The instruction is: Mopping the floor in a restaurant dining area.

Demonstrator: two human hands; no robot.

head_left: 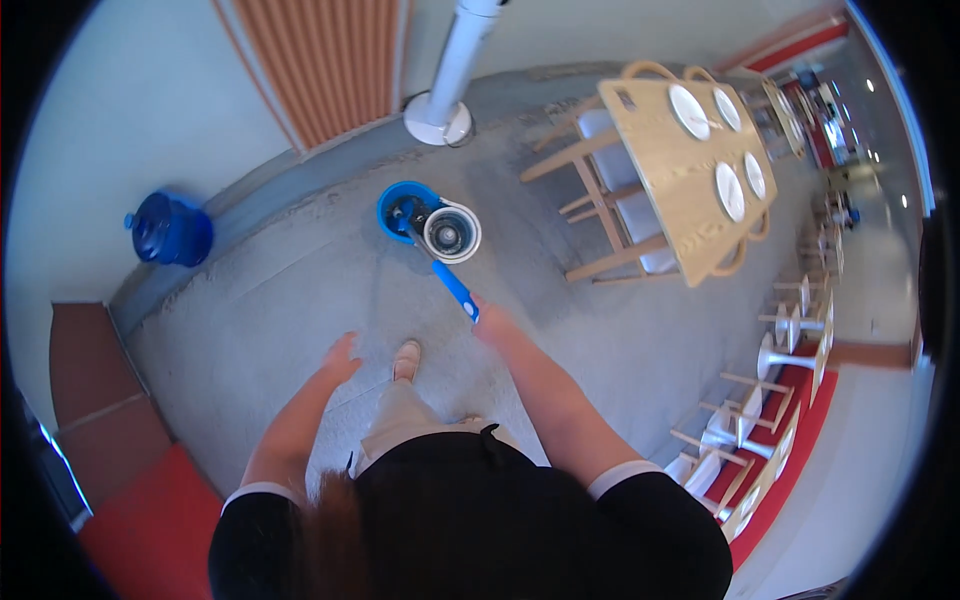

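My right hand [488, 323] is wrapped round the end of a mop [455, 288] with a blue grip. The mop's pole slants away to the far left and its lower end goes down into a blue bucket [383, 218] on the floor. A round white-rimmed wringer basket [474, 250] makes up the bucket's right side, dark inside. What the mop's head looks like inside the bucket is hard to make out. My left hand [345, 358] hangs free over the floor, left of my shoe, fingers loosely apart and holding nothing.
A wooden table [690, 175] with white plates and chairs stands at the right. A white post [440, 105] on a round base is behind the bucket. A blue water jug [172, 230] sits by the left wall. A red-topped bench [150, 520] is at the lower left.
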